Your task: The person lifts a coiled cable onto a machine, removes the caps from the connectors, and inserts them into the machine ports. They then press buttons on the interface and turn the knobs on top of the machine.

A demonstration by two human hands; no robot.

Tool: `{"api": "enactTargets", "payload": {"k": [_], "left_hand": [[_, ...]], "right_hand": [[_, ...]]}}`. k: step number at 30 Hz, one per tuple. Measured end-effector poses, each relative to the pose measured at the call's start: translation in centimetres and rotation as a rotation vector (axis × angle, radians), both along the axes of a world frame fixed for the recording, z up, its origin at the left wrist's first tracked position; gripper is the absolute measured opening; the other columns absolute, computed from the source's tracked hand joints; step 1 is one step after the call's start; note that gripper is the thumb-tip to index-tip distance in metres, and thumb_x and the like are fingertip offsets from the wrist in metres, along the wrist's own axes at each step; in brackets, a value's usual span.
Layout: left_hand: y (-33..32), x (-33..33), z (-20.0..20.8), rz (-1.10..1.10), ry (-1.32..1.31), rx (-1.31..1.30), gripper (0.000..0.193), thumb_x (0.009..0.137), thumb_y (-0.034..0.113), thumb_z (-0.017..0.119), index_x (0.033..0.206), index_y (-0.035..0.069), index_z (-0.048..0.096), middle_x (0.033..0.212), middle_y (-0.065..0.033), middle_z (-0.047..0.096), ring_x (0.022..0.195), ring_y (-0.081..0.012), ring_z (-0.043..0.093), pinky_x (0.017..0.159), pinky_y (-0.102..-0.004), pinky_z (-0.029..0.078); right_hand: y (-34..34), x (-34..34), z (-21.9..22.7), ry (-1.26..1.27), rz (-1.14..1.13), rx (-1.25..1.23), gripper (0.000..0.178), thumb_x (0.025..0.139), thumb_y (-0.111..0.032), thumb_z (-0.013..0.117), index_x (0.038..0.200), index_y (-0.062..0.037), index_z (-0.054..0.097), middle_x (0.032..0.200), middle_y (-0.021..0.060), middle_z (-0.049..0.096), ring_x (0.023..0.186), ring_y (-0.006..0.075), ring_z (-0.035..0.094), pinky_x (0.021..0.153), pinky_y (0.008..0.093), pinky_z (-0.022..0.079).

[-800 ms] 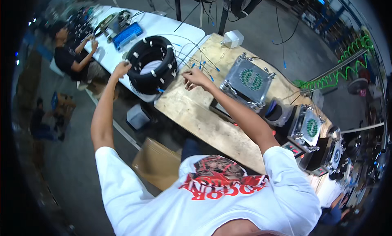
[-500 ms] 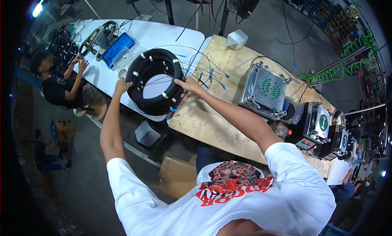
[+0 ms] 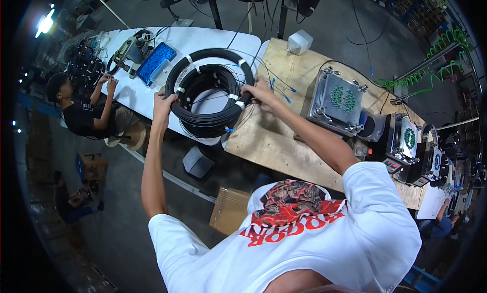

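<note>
A coil of black cable (image 3: pixel 223 53) bound with white tape bands is gripped between my two hands. It is raised and tilted over a stack of similar black coils (image 3: pixel 203 131) at the right end of the white table. My left hand (image 3: pixel 163 105) is closed around the coil's left side. On the opposite side, my right hand (image 3: pixel 259 92) is closed on the same coil, fingers partly hidden by it. Thin black cable ends with blue tips (image 3: pixel 287 99) trail right over the wooden table.
A blue bin (image 3: pixel 154 62) of small blue pieces lies behind the coils. Metal fixtures with green rings (image 3: pixel 343 99) stand on the wooden table (image 3: pixel 274 141). A white jug (image 3: pixel 300 42) sits at its far edge. A co-worker (image 3: pixel 78 105) sits at left; a cardboard box (image 3: pixel 229 209) is below.
The top coil has been lifted and tilted away from the stack, with both hands still on it. The whole view has shifted slightly.
</note>
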State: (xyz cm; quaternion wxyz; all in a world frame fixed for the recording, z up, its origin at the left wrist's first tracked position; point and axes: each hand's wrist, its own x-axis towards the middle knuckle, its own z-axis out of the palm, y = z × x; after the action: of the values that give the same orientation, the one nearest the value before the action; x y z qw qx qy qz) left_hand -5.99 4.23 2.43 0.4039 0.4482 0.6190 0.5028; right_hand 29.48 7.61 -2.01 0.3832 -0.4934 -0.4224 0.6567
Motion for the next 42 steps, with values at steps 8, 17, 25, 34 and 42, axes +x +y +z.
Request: {"api": "enactTargets", "payload": {"k": [8,17,25,34,42], "left_hand": [[-3.3,11.8,9.7,-0.398,-0.259,-0.204,0.05,0.098,0.049,0.053,0.123,0.007,0.044,0.089,-0.0093,0.062,0.065,-0.0233,0.07,0.055,-0.0338,0.061],[-3.3,27.9,13.8,-0.674,-0.117,0.003,0.048,0.102,0.054,0.042,0.115,0.009,0.053,0.087,-0.0075,0.065,0.074,-0.0224,0.071,0.066,-0.0365,0.061],[-3.3,36.7,8.0,-0.561,-0.059,0.096,0.035,0.097,0.034,0.063,0.11,0.002,0.058,0.085,-0.0061,0.067,0.07,-0.0145,0.067,0.061,-0.0274,0.056],[-8.4,38.3,-3.7,-0.455,-0.016,0.015,0.05,0.097,0.035,0.063,0.132,-0.001,0.055,0.094,-0.0067,0.066,0.076,-0.0094,0.063,0.061,-0.0266,0.056],[-9.6,37.5,-8.3,-0.507,-0.034,-0.139,0.059,0.097,0.037,0.062,0.142,0.001,0.047,0.109,-0.0103,0.062,0.091,-0.0144,0.064,0.069,-0.0307,0.057]], "right_hand": [[-7.3,15.9,10.3,0.028,-0.049,0.192,0.055,0.084,-0.009,0.073,0.126,-0.0038,0.037,0.091,0.0098,0.06,0.072,0.02,0.068,0.062,0.0338,0.06],[-14.0,29.6,18.8,-0.15,-0.331,0.641,0.052,0.088,-0.017,0.074,0.126,0.0025,0.044,0.092,0.0086,0.061,0.064,0.0137,0.064,0.058,0.0275,0.054],[-15.0,37.7,15.3,-0.292,-0.427,0.59,0.042,0.09,-0.028,0.073,0.112,0.005,0.06,0.079,0.006,0.063,0.057,0.0117,0.062,0.052,0.0256,0.049],[-15.4,39.9,5.4,-0.562,-0.366,0.578,0.046,0.086,-0.033,0.075,0.116,0.0006,0.068,0.084,0.0111,0.071,0.072,0.0136,0.065,0.068,0.0279,0.05],[-16.1,39.5,2.1,-0.65,-0.289,0.552,0.043,0.087,-0.028,0.074,0.12,-0.0009,0.067,0.089,0.0131,0.071,0.076,0.0141,0.062,0.072,0.0302,0.049]]}}
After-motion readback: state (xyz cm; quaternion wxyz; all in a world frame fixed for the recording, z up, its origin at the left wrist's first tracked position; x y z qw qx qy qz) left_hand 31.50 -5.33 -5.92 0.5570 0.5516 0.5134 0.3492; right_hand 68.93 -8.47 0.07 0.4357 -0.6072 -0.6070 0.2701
